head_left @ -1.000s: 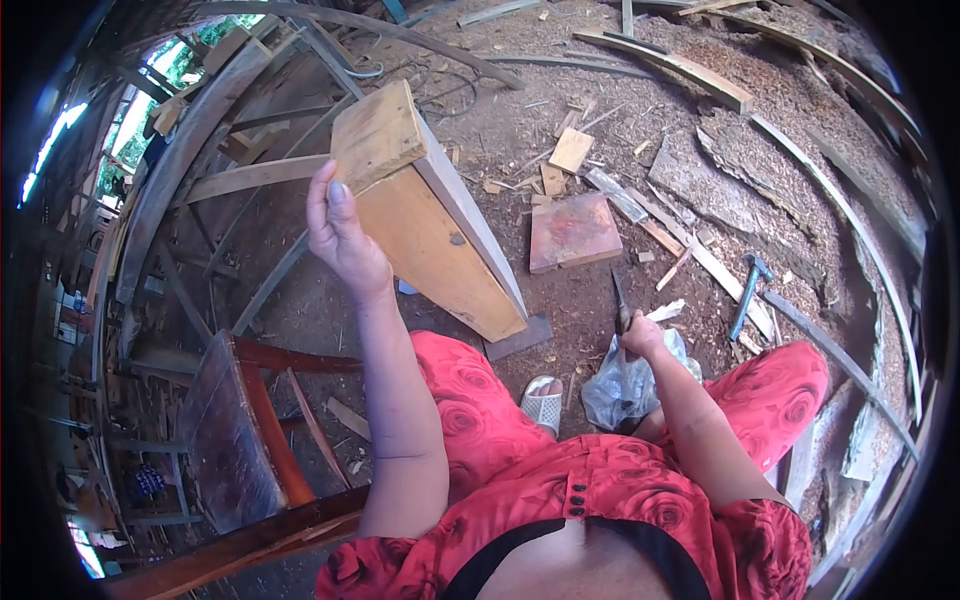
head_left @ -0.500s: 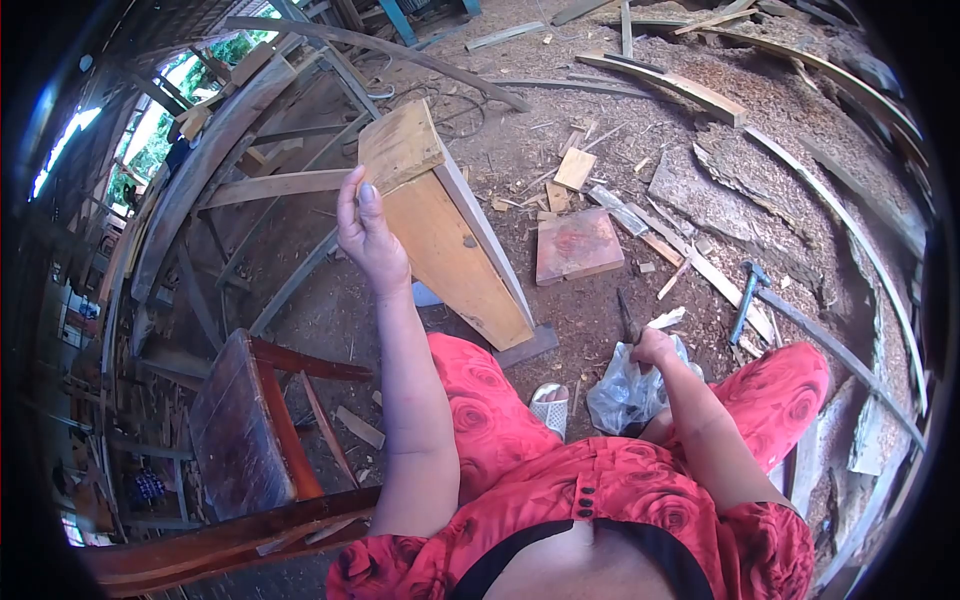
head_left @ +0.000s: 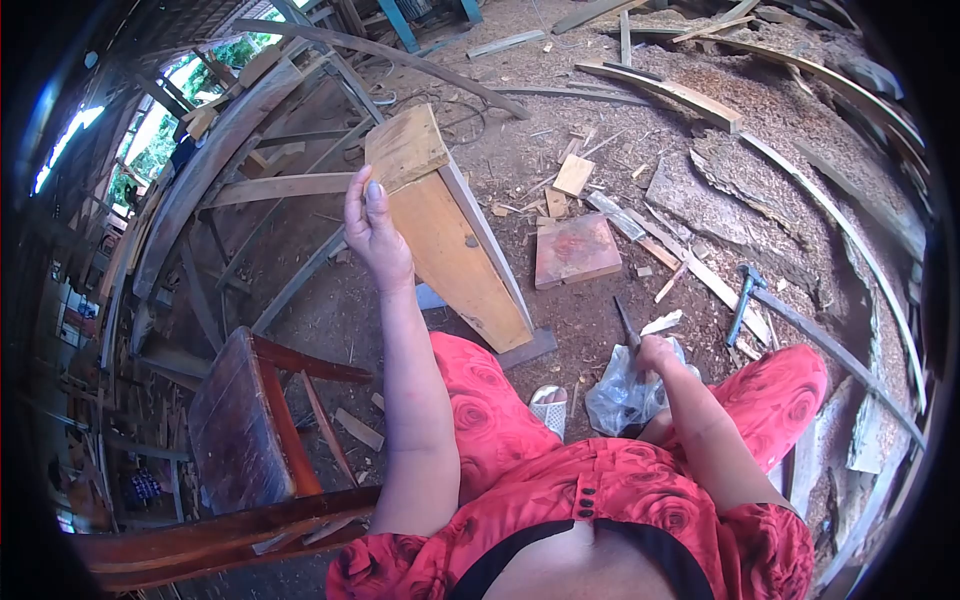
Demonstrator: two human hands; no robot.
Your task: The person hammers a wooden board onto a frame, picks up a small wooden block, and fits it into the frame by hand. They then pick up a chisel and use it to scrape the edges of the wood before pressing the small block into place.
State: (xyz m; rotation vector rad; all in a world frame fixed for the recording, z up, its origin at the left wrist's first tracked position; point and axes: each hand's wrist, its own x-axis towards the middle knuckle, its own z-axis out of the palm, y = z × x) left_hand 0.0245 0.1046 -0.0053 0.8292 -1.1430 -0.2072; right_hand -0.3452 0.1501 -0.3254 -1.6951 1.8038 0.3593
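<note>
My left hand [head_left: 380, 238] is raised at the left edge of a tall, tapered wooden box [head_left: 450, 248], fingers stretched upward and thumb apart. Whether its palm presses on the box is hard to tell. The box stands tilted, its lower end by a dark wood block [head_left: 527, 347]. Low between my knees, my right hand [head_left: 656, 353] is closed around a narrow dark knife-like tool [head_left: 625, 322], its pointed end directed away from me. A clear plastic bag [head_left: 628, 392] lies just under that hand. A pale wood splinter [head_left: 662, 322] is close by.
A reddish wooden block [head_left: 577, 250] lies ahead, with small offcuts [head_left: 574, 174] behind it. To the right is a hammer [head_left: 744, 303] among long planks. A wooden chair [head_left: 240, 420] stands on my left. Shavings and boards cover the ground.
My right hand has shifted slightly, and more of the tool's blade now shows, pointing up and away. My left hand and the box have barely moved.
</note>
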